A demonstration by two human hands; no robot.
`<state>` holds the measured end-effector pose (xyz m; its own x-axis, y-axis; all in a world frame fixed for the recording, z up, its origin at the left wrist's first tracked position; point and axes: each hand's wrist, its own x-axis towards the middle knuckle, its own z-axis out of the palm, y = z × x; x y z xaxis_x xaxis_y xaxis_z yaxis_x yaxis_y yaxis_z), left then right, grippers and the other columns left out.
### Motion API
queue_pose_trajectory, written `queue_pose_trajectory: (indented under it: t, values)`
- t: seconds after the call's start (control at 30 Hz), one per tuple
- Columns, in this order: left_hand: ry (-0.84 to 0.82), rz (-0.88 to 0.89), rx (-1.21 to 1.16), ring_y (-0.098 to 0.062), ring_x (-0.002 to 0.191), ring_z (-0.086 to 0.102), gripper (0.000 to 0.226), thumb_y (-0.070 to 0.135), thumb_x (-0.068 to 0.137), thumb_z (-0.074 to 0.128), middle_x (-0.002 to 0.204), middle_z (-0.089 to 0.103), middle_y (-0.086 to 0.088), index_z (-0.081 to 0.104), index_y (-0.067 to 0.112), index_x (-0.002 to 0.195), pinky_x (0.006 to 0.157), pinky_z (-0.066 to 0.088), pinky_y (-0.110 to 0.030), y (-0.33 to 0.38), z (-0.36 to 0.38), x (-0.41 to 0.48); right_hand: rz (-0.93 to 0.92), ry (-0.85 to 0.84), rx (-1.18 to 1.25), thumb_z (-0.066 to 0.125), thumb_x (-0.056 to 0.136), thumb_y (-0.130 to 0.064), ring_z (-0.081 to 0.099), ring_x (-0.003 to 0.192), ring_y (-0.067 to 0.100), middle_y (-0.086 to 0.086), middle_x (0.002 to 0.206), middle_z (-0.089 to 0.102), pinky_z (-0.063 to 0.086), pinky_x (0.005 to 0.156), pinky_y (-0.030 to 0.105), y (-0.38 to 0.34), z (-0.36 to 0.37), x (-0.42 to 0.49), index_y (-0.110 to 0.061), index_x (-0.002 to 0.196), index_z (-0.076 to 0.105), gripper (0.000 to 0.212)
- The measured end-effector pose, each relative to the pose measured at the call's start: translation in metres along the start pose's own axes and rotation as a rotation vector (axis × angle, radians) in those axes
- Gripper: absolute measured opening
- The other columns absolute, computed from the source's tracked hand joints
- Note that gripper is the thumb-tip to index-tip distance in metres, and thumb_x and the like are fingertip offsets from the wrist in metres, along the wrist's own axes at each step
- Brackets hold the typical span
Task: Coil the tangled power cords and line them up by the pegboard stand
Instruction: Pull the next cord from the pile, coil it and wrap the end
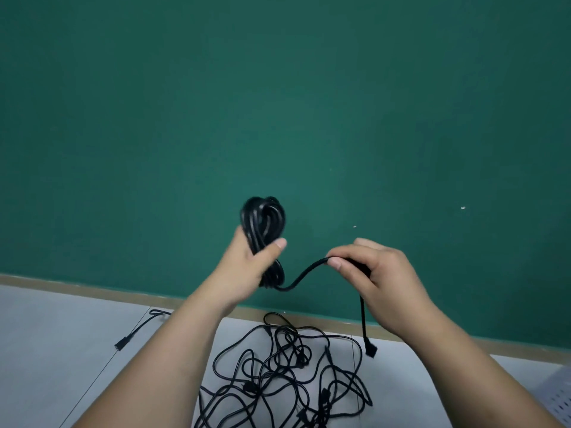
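Head — left hand (247, 267) grips coil (262, 217), right hand (380, 273) pinches cord (304, 271); tangle (284, 375) near baseboard (92, 290).

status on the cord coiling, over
Left hand grips coiled cord. Right hand pinches its loose tail, plug dangling. Tangled pile lies below, not yet coiled.

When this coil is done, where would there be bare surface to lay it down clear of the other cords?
Bare grey surface lies at far left, between the baseboard and the stray cord, and below that cord too. A narrower strip shows at right, between the tangled cords and the pegboard, partly hidden by the right forearm. The centre is crowded.
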<state>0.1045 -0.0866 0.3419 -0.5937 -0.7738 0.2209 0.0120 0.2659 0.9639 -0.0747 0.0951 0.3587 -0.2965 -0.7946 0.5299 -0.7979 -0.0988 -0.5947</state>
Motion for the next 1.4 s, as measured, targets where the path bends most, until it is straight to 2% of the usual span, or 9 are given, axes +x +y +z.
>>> queue_pose_trajectory:
  t: [0.2, 0.33, 0.5, 0.63, 0.73, 0.9, 1.03, 1.13, 1.4]
  values:
    - [-0.426, -0.154, -0.045, -0.006, 0.099, 0.07, 0.034, 0.048, 0.097, 0.066, 0.105, 0.075, 0.015, 0.062, 0.025, 0.122, 0.087, 0.054, -0.025, 0.007, 0.022, -0.016, -0.087, 0.138, 0.013, 0.078, 0.09, -0.041, 0.057, 0.072, 0.017, -0.009, 0.077, 0.056, 0.043, 0.065, 0.023, -0.006, -0.007, 0.003, -0.035, 0.096, 0.081, 0.009]
    - [-0.671, -0.481, -0.356, -0.028, 0.081, 0.065, 0.054, 0.056, 0.095, 0.067, 0.098, 0.066, -0.014, 0.056, 0.011, 0.122, 0.075, 0.058, -0.043, 0.009, 0.029, -0.023, -0.078, 0.171, 0.06, 0.083, 0.086, -0.036, 0.059, 0.075, 0.017, -0.007, 0.078, 0.058, 0.042, 0.068, 0.019, -0.006, -0.013, 0.003, -0.034, 0.095, 0.081, 0.009]
    - [-0.943, -0.527, -0.559, -0.024, 0.079, 0.055, 0.063, 0.069, 0.1, 0.052, 0.097, 0.056, -0.012, 0.049, 0.014, 0.131, 0.077, 0.054, -0.039, 0.018, 0.039, -0.027, -0.039, 0.118, 0.177, 0.084, 0.086, -0.032, 0.059, 0.076, 0.017, -0.008, 0.077, 0.057, 0.043, 0.07, 0.017, -0.009, -0.017, 0.006, -0.033, 0.093, 0.081, 0.008]
    - [-0.91, -0.368, -0.308, -0.021, 0.077, 0.061, 0.038, 0.039, 0.095, 0.074, 0.09, 0.06, -0.008, 0.054, 0.012, 0.114, 0.072, 0.055, -0.035, 0.022, 0.043, -0.032, 0.03, -0.015, 0.231, 0.085, 0.081, -0.041, 0.054, 0.069, 0.011, -0.003, 0.077, 0.06, 0.045, 0.068, 0.025, -0.004, -0.027, 0.006, -0.035, 0.091, 0.08, 0.012]
    - [-0.861, -0.153, 0.148, -0.011, 0.072, 0.054, 0.015, 0.009, 0.094, 0.065, 0.081, 0.057, 0.004, 0.055, 0.019, 0.096, 0.068, 0.047, -0.027, 0.019, 0.044, -0.031, 0.076, -0.25, 0.201, 0.082, 0.089, -0.034, 0.051, 0.069, 0.03, 0.008, 0.08, 0.065, 0.049, 0.068, 0.043, -0.002, -0.043, 0.004, -0.039, 0.099, 0.078, 0.012]
    - [-0.962, -0.061, 0.596, -0.011, 0.073, 0.049, 0.022, 0.019, 0.088, 0.066, 0.083, 0.054, 0.007, 0.052, 0.019, 0.105, 0.069, 0.045, -0.032, 0.012, 0.054, -0.034, 0.043, -0.428, 0.093, 0.077, 0.097, -0.025, 0.061, 0.079, 0.027, -0.001, 0.088, 0.073, 0.055, 0.078, 0.044, -0.004, -0.042, 0.005, -0.041, 0.102, 0.075, 0.017]
    - [-1.034, -0.011, 0.489, -0.014, 0.067, 0.045, 0.026, 0.01, 0.088, 0.068, 0.075, 0.049, 0.005, 0.048, 0.027, 0.088, 0.064, 0.041, -0.035, 0.023, 0.064, -0.042, 0.166, -0.407, 0.357, 0.083, 0.089, -0.018, 0.062, 0.077, 0.02, 0.013, 0.087, 0.074, 0.053, 0.077, 0.034, 0.011, -0.045, 0.004, -0.023, 0.094, 0.081, 0.007]
    - [-1.015, 0.029, 0.324, -0.015, 0.073, 0.046, 0.027, -0.003, 0.089, 0.065, 0.081, 0.05, 0.002, 0.049, 0.017, 0.095, 0.067, 0.04, -0.034, 0.035, 0.062, -0.044, 0.309, -0.355, 0.624, 0.079, 0.085, -0.016, 0.062, 0.072, 0.01, 0.005, 0.077, 0.07, 0.052, 0.07, 0.02, 0.022, -0.045, 0.0, -0.016, 0.087, 0.081, 0.003]
    - [-0.813, -0.038, 0.043, -0.024, 0.078, 0.063, 0.019, -0.007, 0.096, 0.064, 0.086, 0.066, -0.006, 0.057, 0.008, 0.103, 0.077, 0.055, -0.038, 0.031, 0.052, -0.041, 0.665, -0.349, 0.841, 0.06, 0.1, -0.005, 0.06, 0.073, 0.021, 0.012, 0.083, 0.068, 0.05, 0.066, 0.031, 0.025, 0.001, 0.002, -0.013, 0.085, 0.076, 0.023]
